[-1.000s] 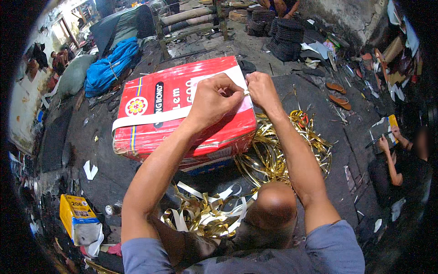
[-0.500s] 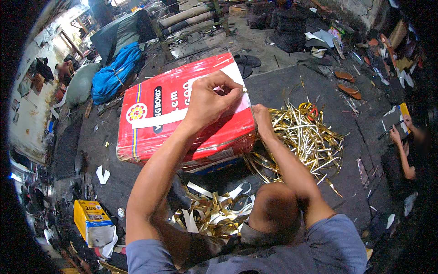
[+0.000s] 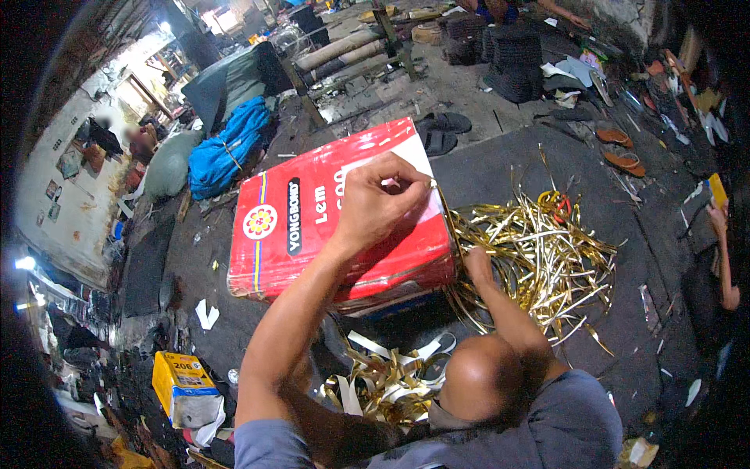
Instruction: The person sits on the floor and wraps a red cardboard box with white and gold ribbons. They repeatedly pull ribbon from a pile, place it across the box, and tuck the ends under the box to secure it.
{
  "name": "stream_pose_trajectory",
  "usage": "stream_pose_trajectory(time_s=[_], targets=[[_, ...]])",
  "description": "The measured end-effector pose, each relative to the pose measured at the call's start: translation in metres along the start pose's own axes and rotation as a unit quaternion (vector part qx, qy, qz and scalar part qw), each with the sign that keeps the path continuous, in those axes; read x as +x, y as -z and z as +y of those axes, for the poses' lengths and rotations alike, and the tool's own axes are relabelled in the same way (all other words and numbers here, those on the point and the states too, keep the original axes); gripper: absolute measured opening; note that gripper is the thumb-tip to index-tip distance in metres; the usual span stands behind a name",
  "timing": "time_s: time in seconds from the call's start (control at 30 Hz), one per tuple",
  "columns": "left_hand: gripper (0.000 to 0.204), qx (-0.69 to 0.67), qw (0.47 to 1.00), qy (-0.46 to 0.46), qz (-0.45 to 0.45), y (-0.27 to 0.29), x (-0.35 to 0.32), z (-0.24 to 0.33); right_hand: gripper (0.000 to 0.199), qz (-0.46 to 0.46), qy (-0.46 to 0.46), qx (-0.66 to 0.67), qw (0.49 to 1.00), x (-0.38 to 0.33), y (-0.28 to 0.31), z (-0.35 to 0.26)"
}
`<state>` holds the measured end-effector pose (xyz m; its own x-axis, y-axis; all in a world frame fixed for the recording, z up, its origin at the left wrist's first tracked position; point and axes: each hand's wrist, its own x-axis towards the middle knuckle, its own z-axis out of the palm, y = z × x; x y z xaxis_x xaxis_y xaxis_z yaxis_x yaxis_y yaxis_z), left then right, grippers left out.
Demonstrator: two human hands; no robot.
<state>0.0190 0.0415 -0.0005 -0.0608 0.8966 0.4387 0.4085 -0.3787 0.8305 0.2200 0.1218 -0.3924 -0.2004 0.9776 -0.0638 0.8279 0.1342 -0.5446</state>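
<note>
The red box [image 3: 308, 215] sits at centre, the clock's hub; its top bears white lettering, a dark oblong name panel and a round flower emblem towards 9 o'clock. At 2 o'clock the left hand [image 3: 376, 203] rests over it, its grip pinching a thin strip [image 3: 444, 208] at the box's edge. Between 3 and 4, the right hand [image 3: 478, 268] is beside tangled gold strips [image 3: 547, 254]; its grip is hidden, so I cannot tell its state. Towards 7:30 stands a yellow-and-blue carton [image 3: 186, 383] with dark print.

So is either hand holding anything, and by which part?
Left hand: apparently a thin strip, pinched between thumb and forefinger at the red box's right edge; which part is unclear. Right hand: cannot tell, fingers hidden.
</note>
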Motion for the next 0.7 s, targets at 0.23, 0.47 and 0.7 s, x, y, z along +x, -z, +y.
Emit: stream_pose_trajectory(time_s=[0.23,0.47,0.7], targets=[[0.003,-0.011,1.0,-0.003,-0.022,-0.002,0.005,0.008,0.028,0.016,-0.078,0.024,0.997,-0.015,-0.02,0.027],[0.007,0.103,0.987,-0.121,-0.034,0.005,0.006,0.005,0.03,0.028,-0.115,0.034,0.992,-0.021,-0.028,0.039],[0.023,0.178,0.943,-0.266,-0.089,0.015,0.01,0.007,0.032,0.029,-0.152,0.04,0.987,-0.032,-0.019,0.046]])
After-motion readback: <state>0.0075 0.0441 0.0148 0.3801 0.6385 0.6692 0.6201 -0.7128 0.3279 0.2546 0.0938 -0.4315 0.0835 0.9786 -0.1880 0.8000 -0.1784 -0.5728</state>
